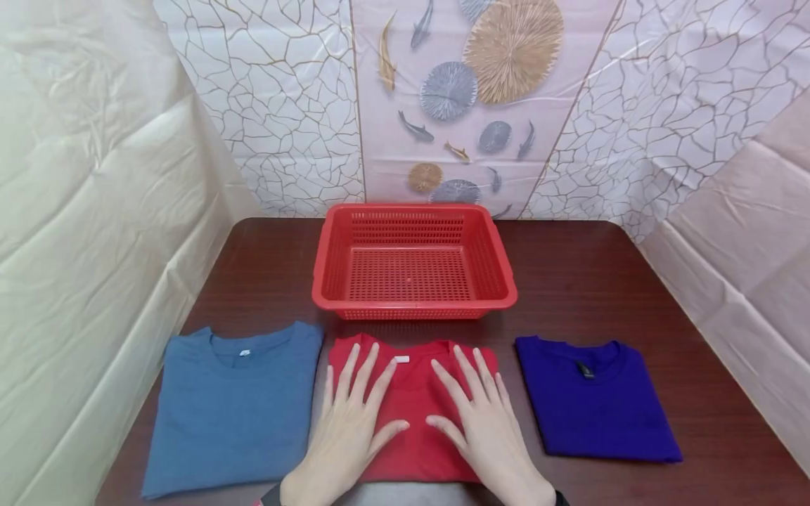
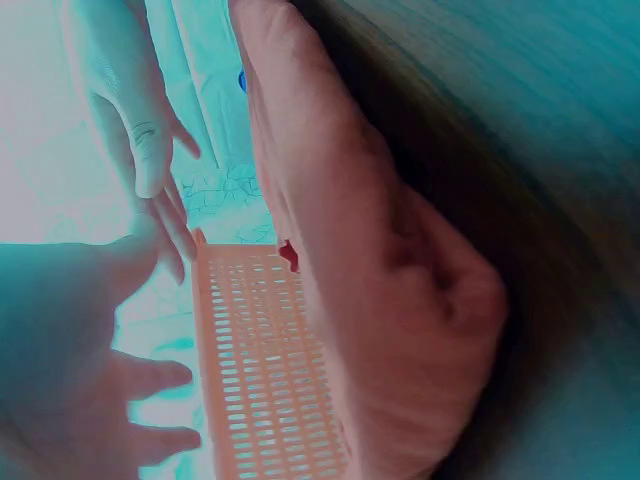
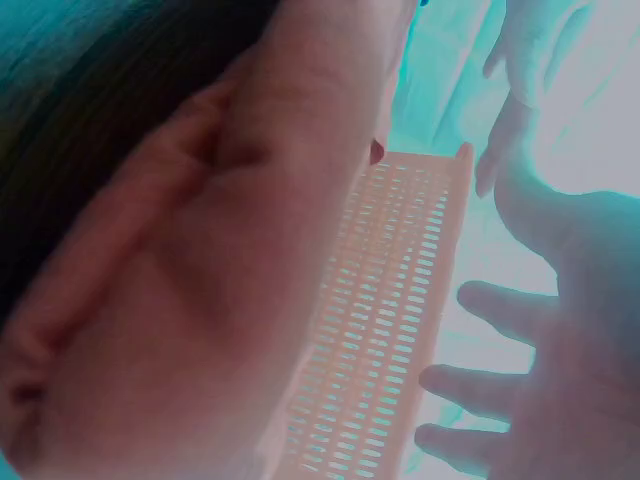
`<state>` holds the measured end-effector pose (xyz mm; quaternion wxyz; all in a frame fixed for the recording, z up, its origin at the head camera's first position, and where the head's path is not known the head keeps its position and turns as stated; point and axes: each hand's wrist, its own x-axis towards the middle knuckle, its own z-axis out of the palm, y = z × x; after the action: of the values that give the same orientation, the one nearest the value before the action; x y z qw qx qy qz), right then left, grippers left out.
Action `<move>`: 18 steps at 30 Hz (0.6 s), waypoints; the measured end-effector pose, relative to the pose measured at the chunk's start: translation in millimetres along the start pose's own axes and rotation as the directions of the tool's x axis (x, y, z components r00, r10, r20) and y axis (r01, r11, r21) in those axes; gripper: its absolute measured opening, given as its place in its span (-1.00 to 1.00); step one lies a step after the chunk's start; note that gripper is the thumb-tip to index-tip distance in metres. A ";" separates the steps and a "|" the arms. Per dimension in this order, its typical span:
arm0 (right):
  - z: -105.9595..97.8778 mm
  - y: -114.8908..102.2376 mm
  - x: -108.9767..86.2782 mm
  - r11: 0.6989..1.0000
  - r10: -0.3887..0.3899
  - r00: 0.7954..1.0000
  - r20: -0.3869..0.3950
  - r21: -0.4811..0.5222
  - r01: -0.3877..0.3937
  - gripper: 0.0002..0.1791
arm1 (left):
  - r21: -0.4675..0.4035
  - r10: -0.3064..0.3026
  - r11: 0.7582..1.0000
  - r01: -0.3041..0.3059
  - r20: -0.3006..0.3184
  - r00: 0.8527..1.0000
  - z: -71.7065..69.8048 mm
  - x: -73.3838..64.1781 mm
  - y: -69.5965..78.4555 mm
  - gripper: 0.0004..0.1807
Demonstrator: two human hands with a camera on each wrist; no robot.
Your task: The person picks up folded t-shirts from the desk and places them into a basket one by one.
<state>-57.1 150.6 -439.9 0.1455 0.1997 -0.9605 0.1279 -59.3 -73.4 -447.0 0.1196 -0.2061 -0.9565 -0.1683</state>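
A folded red T-shirt (image 1: 411,450) with a white neck label lies at the front middle of the table. Over its left part is my left hand (image 1: 344,422), fingers spread and nearly straight, holding nothing. My right hand (image 1: 490,429) spreads the same way above the right part, thumbs pointing toward each other. In the left wrist view, a gap shows between the left hand (image 2: 70,350) and the shirt (image 2: 370,250). The right wrist view likewise has the right hand (image 3: 590,340) apart from the shirt (image 3: 230,260).
Behind the red shirt stands a red plastic basket (image 1: 414,305) with nothing in it. A folded blue-grey T-shirt (image 1: 234,407) lies to the left, a folded dark-blue one (image 1: 601,414) to the right. Patterned sheets (image 1: 272,105) hang around the brown table (image 1: 569,274).
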 end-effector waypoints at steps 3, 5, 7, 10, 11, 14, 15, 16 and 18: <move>-0.5 1.3 1.2 1.000 0.008 0.998 -0.064 0.023 -0.007 -0.31 | -0.045 -0.022 0.999 0.019 -0.055 0.998 -4.8 1.4 -0.4 -0.30; -1.2 4.5 1.2 0.999 0.038 0.994 -0.104 0.034 -0.035 -0.43 | -0.062 -0.059 0.997 0.053 -0.096 0.994 -8.3 2.5 -2.4 -0.52; -2.1 9.6 -0.4 0.995 0.091 0.988 -0.129 0.044 -0.086 -0.56 | -0.056 -0.115 0.993 0.108 -0.123 0.986 -11.5 2.4 -7.0 -0.72; -3.7 22.0 -5.0 0.982 0.187 0.972 -0.142 0.039 -0.183 -0.73 | -0.032 -0.194 0.981 0.191 -0.137 0.971 -15.3 0.3 -19.7 -0.88; -4.4 26.9 -6.7 0.976 0.217 0.966 -0.139 0.034 -0.214 -0.77 | -0.025 -0.223 0.975 0.221 -0.137 0.965 -16.4 -0.9 -24.8 -0.89; -5.7 42.5 -12.0 0.959 0.284 0.951 -0.126 0.013 -0.284 -0.78 | -0.015 -0.299 0.954 0.300 -0.127 0.946 -18.7 -5.3 -40.5 -0.87; -6.0 47.1 -13.4 0.953 0.303 0.946 -0.115 0.011 -0.303 -0.77 | -0.010 -0.321 0.947 0.322 -0.120 0.939 -18.9 -6.7 -45.2 -0.86; -6.3 51.4 -14.6 0.947 0.320 0.942 -0.098 0.007 -0.320 -0.75 | -0.009 -0.340 0.940 0.341 -0.108 0.934 -18.7 -7.9 -49.6 -0.86; -5.8 58.5 -16.1 0.938 0.345 0.937 -0.056 0.011 -0.345 -0.71 | -0.003 -0.362 0.932 0.363 -0.080 0.929 -17.3 -9.6 -56.1 -0.85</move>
<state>-66.3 209.8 -450.8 0.1479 0.0245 -0.9760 0.1577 -72.4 -131.4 -449.3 0.1253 -0.0187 -0.9736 -0.1899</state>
